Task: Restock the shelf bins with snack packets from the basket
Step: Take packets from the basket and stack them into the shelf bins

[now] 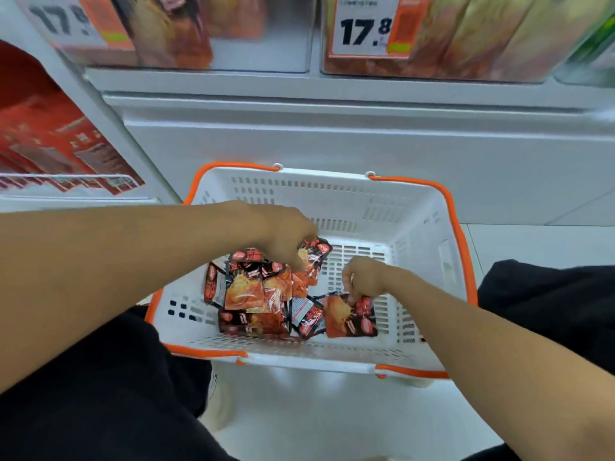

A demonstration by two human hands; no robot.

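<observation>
Reaching down into the white basket (376,207), both hands are among the snack packets (256,294). Left hand (286,241) comes in over the basket's left rim, fingers curled down and pinching a red-black packet (314,257) at its top, lifted a bit above the pile. Right hand (362,277) comes over the right rim, fingers curled, pinching the top edge of another packet (349,316) lying at the right end of the pile. A ring shows on one right finger.

Packets are heaped in the near-left and centre of the basket floor, overlapping, some tilted against each other. Far-right part of the floor is bare slotted plastic, so there's open room beside and behind the right hand. Basket walls are upright and slotted; orange handles (456,234) are folded down along the rim on left and right sides, out of the opening. Near rim sits between the person's dark-clothed knees (100,377).

Basket stands on a pale floor, its far wall near the white shelf base (332,141). Above, clear shelf bins (466,38) hold orange and green packs, blurred, with a price tag (366,28) reading 17.8 on the front. Left, a lower shelf with red boxes (50,144) behind a wire rail.
</observation>
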